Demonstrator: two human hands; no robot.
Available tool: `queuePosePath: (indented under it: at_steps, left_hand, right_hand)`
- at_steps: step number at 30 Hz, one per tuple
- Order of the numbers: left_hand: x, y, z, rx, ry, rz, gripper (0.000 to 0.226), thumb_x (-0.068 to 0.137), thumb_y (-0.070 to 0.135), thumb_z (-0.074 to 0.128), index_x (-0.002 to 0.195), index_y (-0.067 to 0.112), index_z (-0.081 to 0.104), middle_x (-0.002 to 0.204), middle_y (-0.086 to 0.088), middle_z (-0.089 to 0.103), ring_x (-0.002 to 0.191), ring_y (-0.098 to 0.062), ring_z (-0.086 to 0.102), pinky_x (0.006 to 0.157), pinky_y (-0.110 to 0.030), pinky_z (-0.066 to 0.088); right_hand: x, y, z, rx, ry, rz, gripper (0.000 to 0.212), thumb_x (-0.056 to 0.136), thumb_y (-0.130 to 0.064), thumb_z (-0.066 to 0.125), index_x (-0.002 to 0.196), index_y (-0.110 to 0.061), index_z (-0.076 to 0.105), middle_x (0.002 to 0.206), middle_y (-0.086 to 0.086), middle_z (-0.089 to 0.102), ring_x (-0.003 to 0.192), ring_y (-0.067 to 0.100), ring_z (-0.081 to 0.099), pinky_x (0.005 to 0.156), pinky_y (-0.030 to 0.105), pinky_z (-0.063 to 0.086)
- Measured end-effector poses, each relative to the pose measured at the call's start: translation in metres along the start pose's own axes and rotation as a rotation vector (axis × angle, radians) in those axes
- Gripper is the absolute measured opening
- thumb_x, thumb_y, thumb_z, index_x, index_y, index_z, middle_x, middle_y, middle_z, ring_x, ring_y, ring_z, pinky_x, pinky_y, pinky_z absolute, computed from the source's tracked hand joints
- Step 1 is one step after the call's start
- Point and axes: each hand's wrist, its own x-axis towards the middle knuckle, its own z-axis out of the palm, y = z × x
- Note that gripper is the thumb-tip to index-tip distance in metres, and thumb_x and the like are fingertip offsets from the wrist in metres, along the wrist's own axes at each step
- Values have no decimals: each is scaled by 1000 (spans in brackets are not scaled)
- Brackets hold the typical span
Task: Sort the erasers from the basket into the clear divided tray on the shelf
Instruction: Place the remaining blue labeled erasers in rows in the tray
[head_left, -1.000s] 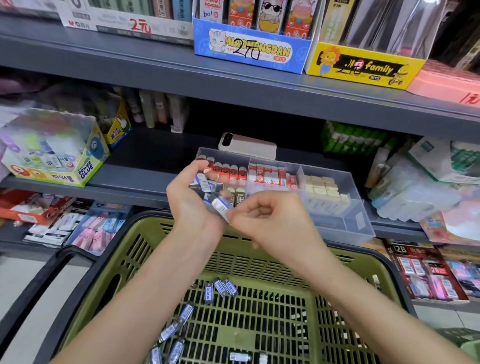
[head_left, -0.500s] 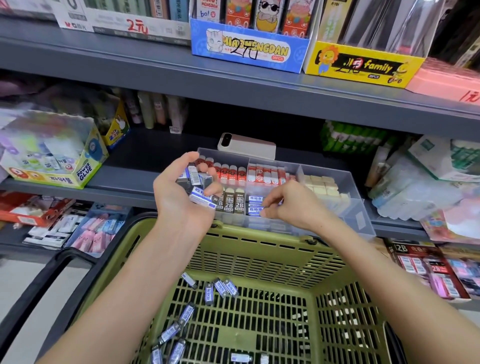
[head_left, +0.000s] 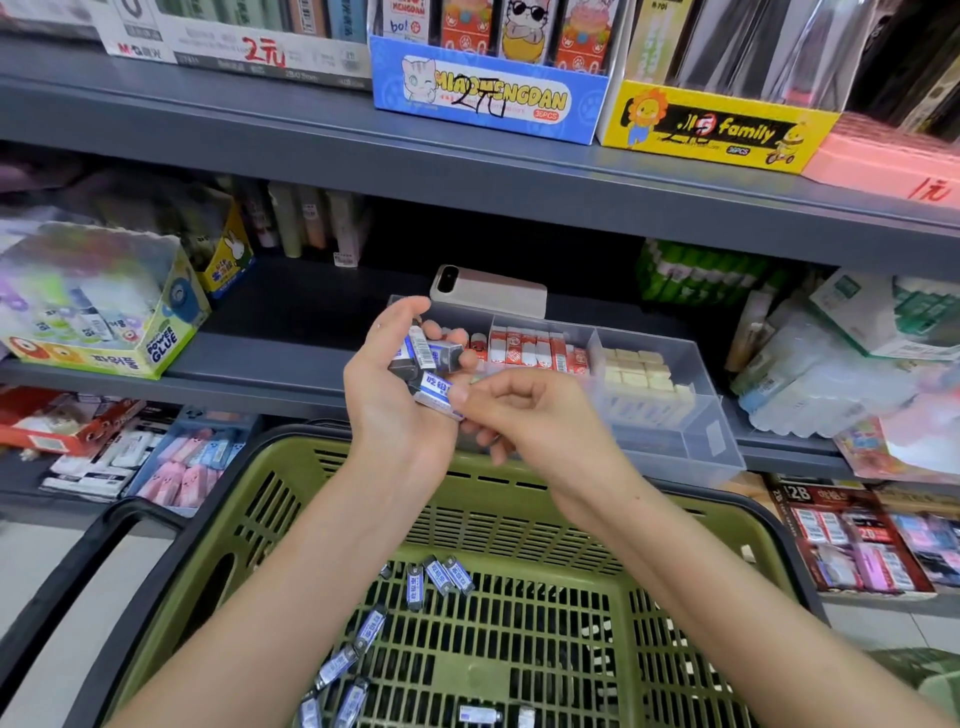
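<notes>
right hand (head_left: 530, 421) back from tray (head_left: 719, 441), pinching eraser (head_left: 435, 393) in left hand (head_left: 395, 410).

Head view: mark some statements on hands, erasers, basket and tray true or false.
1. The left hand holds several blue-and-white wrapped erasers. True.
2. The green plastic basket holds nothing. False: more wrapped erasers lie on its floor.
3. The right compartment of the clear divided tray holds cream unwrapped erasers. True.
4. The pale phone lies in the basket. False: it lies on the grey shelf behind the tray.
5. The right hand hangs idle. False: it pinches one eraser at the left hand.
</notes>
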Motion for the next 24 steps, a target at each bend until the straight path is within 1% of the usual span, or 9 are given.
queuePosePath:
  at_steps: [2, 5, 8, 11, 14, 16, 20, 23, 24]
  left_hand:
    - [2, -1, -1, 20, 3, 27, 10, 88, 9, 56, 96, 4, 59, 73, -6, 50, 58, -21, 55, 54, -28, 48]
    - [2, 1, -2, 32, -15, 37, 10, 84, 8, 59, 92, 4, 60, 74, -7, 50, 58, -22, 56, 56, -29, 49]
    - [-1, 11, -2, -25, -12, 51, 18, 59, 11, 71, 75, 4, 68, 72, -9, 51, 56, -23, 56, 58, -30, 49]
    - [-4, 24, -3, -69, -8, 32, 29, 56, 13, 72, 82, 0, 69, 76, -12, 53, 57, -24, 60, 62, -33, 52]
    - [-4, 32, -5, -67, 19, -42, 23, 79, 12, 65, 95, -4, 67, 96, -21, 60, 78, -33, 68, 71, -40, 57]
    - [-5, 33, -7, -58, 28, -86, 25, 90, 16, 58, 99, -6, 65, 111, -25, 60, 91, -37, 68, 73, -43, 58]
    - [-7, 31, -10, -81, 21, -147, 25, 91, 15, 57, 99, -8, 64, 111, -28, 62, 85, -40, 69, 72, -49, 58]
    - [-7, 28, -9, -94, 43, -180, 25, 90, 13, 57, 99, -9, 64, 109, -28, 64, 86, -42, 69, 79, -52, 56]
    - [-7, 27, -9, -94, 52, -186, 25, 89, 12, 58, 100, -9, 64, 111, -28, 64, 88, -43, 68, 83, -53, 54]
  right_hand:
    - [-1, 0, -2, 55, -31, 32, 7, 82, -7, 69, 77, -3, 67, 62, 6, 62, 52, 7, 53, 47, 16, 45]
    - [0, 0, -11, 110, -86, 71, 3, 79, -6, 70, 77, -4, 68, 63, 5, 64, 53, 7, 57, 53, 15, 49]
    - [11, -2, -34, 139, 21, 58, 4, 75, -4, 71, 76, -4, 68, 58, 3, 64, 51, 9, 57, 52, 15, 50]
    - [29, 5, -55, -148, 206, 46, 12, 76, -1, 74, 78, -5, 63, 59, 5, 62, 45, 11, 53, 49, 20, 48]
    - [44, 20, -55, -503, 221, 23, 21, 75, -4, 74, 60, -11, 62, 57, 6, 61, 44, 13, 53, 55, 30, 49]
    - [51, 28, -51, -607, 218, -11, 24, 74, -6, 75, 55, -15, 64, 58, 3, 64, 50, 10, 54, 61, 32, 50]
    - [59, 31, -47, -918, 205, -65, 15, 80, -19, 71, 68, -10, 73, 73, 0, 71, 74, 14, 63, 72, 28, 48]
    - [56, 29, -45, -1084, 184, -75, 19, 86, -24, 62, 81, -11, 74, 77, 1, 70, 81, 19, 62, 91, 36, 43]
    - [53, 27, -44, -1097, 197, -107, 19, 88, -24, 60, 87, -11, 73, 79, 1, 69, 82, 19, 61, 92, 36, 44]
